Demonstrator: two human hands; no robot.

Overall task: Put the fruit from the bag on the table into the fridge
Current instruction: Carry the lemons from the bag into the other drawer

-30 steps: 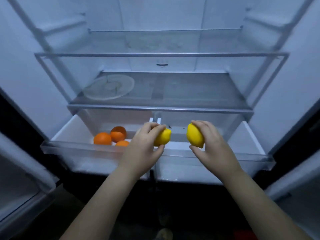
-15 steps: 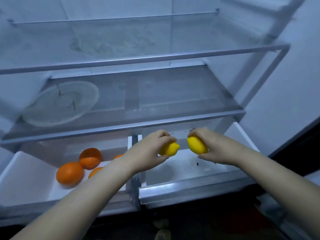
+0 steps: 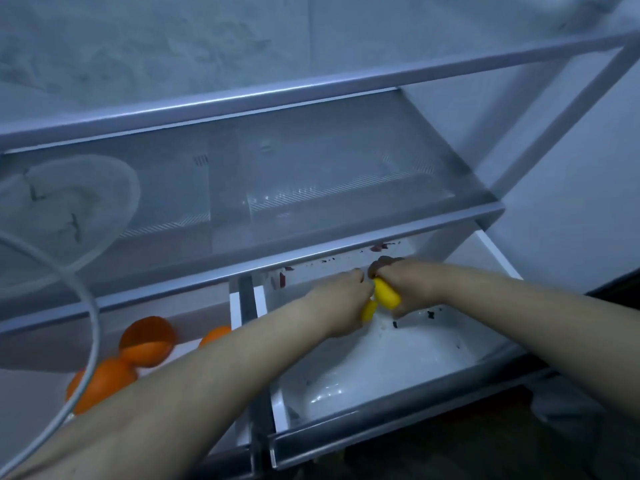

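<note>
A person leans into an open fridge, both bare forearms reaching down into the right-hand crisper drawer (image 3: 398,386), which is pulled out below the lowest glass shelf (image 3: 311,188). The left hand (image 3: 341,303) is curled around a yellow lemon (image 3: 369,310), of which only a small sliver shows under the fingers. The right hand (image 3: 412,284) grips a second lemon (image 3: 387,295), its fingers wrapped over the top and far side so that the near yellow face stays visible. The two lemons touch or nearly touch, low inside the drawer and toward its back wall; whether either already rests on the drawer floor is hard to tell, since the hands cover the undersides. The drawer floor is white, with a few small dark flecks scattered near the hands and along the back edge.

In the left-hand drawer (image 3: 34,393), separated by a narrow divider, lie several oranges (image 3: 104,382), one near the front and others behind it, partly hidden by the left forearm. A round clear plate (image 3: 69,209) sits on the left of the glass shelf. A thin pale cable (image 3: 92,323) curves across the left side, close to the camera.
</note>
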